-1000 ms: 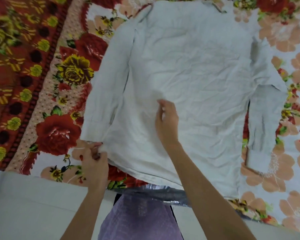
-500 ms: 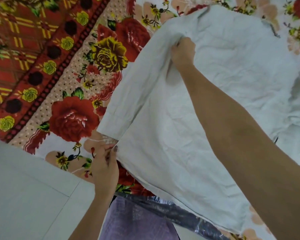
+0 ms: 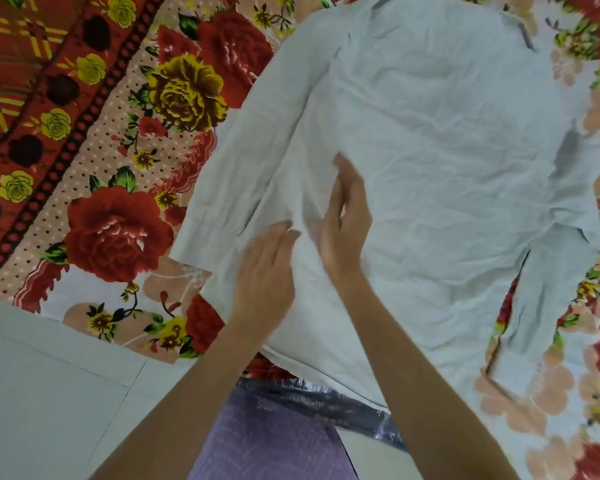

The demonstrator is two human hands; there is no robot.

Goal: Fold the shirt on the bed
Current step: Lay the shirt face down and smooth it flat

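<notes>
Floral bed (image 3: 118, 230), red and yellow roses everywhere, and a pale shirt (image 3: 447, 150) spread wide across it!
The shirt lies flat and creased, collar (image 3: 520, 29) at the far end, hem at the bed's near edge over the grey floor (image 3: 49, 393). One sleeve (image 3: 243, 161) runs down the left side, the other sleeve (image 3: 548, 306) down the right. The left hand (image 3: 267, 271) presses flat on the lower left body, fingers straight, gripping nothing. The right hand (image 3: 343, 223) stands on its edge just beside it, fingers extended, also holding nothing; blur hides whether it touches the cloth. Purple clothing (image 3: 267, 441) shows below.
</notes>
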